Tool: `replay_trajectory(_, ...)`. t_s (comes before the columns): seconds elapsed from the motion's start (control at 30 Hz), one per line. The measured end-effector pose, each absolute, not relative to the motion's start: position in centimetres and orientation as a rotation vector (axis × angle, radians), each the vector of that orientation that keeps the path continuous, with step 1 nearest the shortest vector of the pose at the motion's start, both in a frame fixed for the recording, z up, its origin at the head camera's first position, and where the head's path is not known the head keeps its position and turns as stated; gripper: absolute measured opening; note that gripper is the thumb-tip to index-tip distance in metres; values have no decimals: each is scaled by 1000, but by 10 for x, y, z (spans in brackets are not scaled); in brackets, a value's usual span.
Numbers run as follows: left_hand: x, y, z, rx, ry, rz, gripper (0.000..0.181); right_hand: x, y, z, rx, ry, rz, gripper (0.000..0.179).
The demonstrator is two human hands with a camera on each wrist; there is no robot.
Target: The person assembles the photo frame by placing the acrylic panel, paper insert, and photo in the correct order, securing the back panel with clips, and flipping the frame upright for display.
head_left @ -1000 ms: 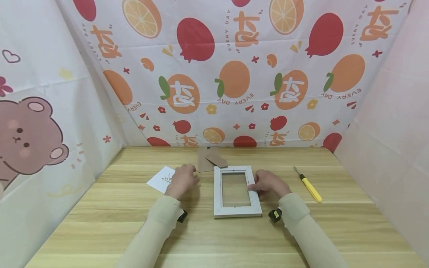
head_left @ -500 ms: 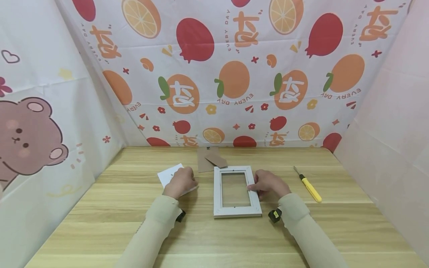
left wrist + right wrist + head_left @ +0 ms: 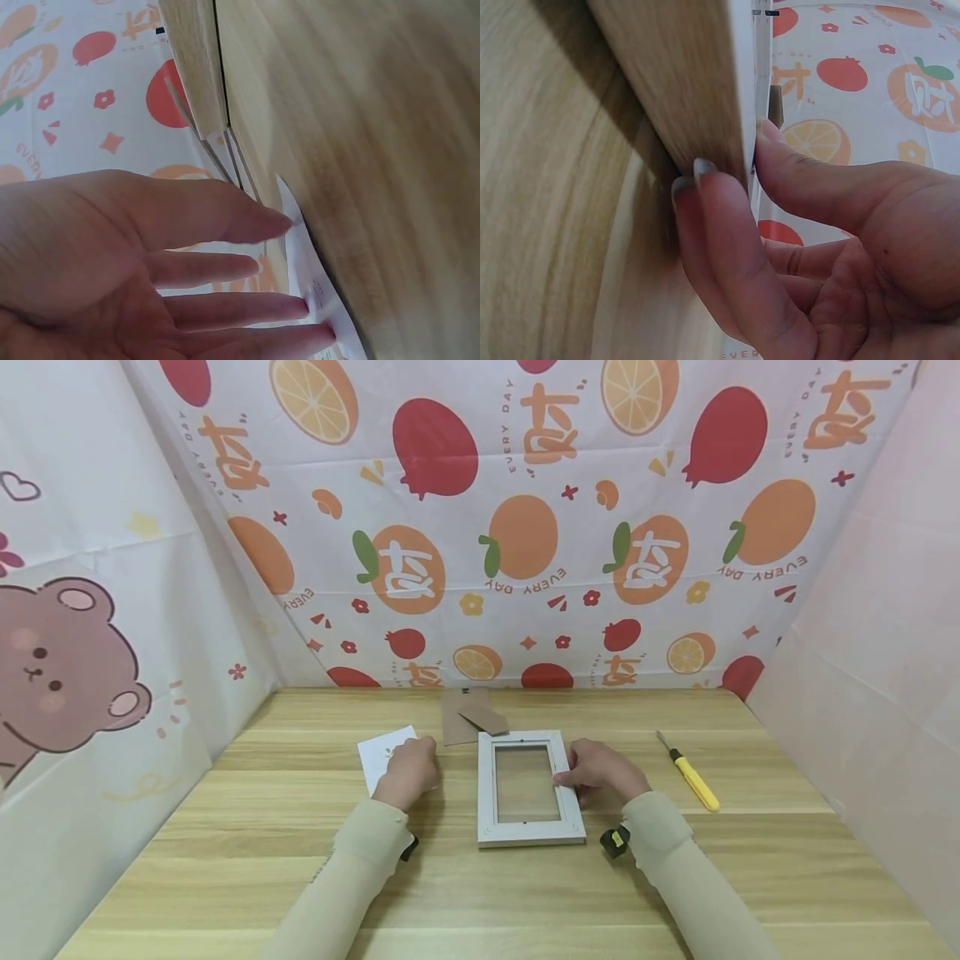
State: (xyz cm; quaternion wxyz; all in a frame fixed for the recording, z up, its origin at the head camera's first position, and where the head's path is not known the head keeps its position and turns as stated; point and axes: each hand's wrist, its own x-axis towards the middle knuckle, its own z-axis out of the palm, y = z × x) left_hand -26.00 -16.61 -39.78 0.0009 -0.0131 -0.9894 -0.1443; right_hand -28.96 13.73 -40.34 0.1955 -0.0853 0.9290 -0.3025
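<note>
Behind a pale wood-grain counter (image 3: 465, 902), a white fabric backdrop (image 3: 525, 477) printed with oranges and red fruit is hung. At the left, a white paper card (image 3: 377, 760) with a small leaf print is partly covered by the left hand (image 3: 411, 768), by whose nearly straight, slightly parted fingers it is touched, while flat brown cardboard pieces (image 3: 456, 720) are laid near the counter's back edge. Between the hands, a white rectangular picture frame (image 3: 488, 793) is laid flat, its right side pinched between the right hand's (image 3: 603, 770) thumb and curled fingers; farther right, a yellow-handled metal screwdriver (image 3: 695, 782) is seen.
</note>
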Motion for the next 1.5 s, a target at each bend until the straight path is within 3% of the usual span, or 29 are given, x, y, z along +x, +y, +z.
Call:
replay_trajectory(0.57, -259, -163, -392, -6, -3215, -535, 18, -289, 138, -404, -234, 2597, -848, 28)
replay_trajectory(0.93, -261, -162, -396, 4, -3212, -522, 10, -289, 139, -404, -244, 2595, -849, 27)
replay_trajectory(1.5, -259, -167, -387, 53, -2950, -167, 11, -288, 138, -404, -239, 2611, -847, 27)
